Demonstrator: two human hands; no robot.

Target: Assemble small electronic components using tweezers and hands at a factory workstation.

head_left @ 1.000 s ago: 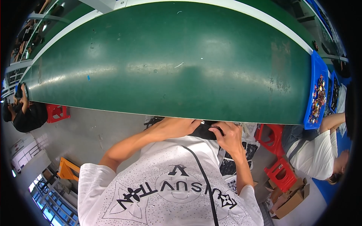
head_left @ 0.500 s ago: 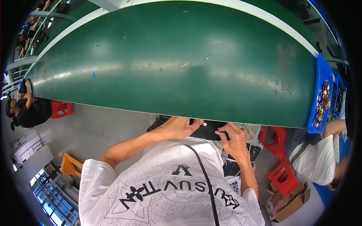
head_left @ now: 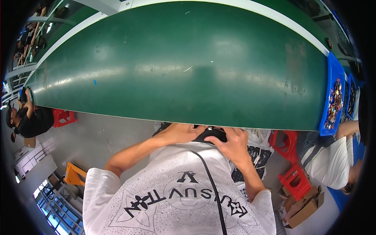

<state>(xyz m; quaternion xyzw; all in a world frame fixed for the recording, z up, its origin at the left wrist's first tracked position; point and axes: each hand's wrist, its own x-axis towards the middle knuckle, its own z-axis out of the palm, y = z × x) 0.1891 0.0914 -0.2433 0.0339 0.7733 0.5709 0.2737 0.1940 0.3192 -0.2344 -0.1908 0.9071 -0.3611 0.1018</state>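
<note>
Just under the near edge of the green table (head_left: 168, 94), a black, soft-looking item (head_left: 203, 138) lies between my hands, close against my white shirt. A small shiny silver piece (head_left: 210, 128) shows at its upper part; its exact kind is too small to make out. My left hand (head_left: 181, 133) is closed on the item's left side, with fingertips partly hidden. From the right, my right hand (head_left: 236, 145) grips the other side, its thumb across the front and its fingers curled by the table edge.
A blue bin (head_left: 329, 113) of small mixed parts stands at the table's right end. Red stools (head_left: 295, 182) and a cardboard box (head_left: 303, 211) sit at lower right, near a co-worker in white (head_left: 331, 164). Another person in black (head_left: 35, 121) sits far left. Black-and-white bundles (head_left: 254, 160) lie beside my right arm.
My right hand has moved left and up, closer to my left hand; its thumb and fingers now spread over the black item instead of pinching. The view has tilted slightly.
</note>
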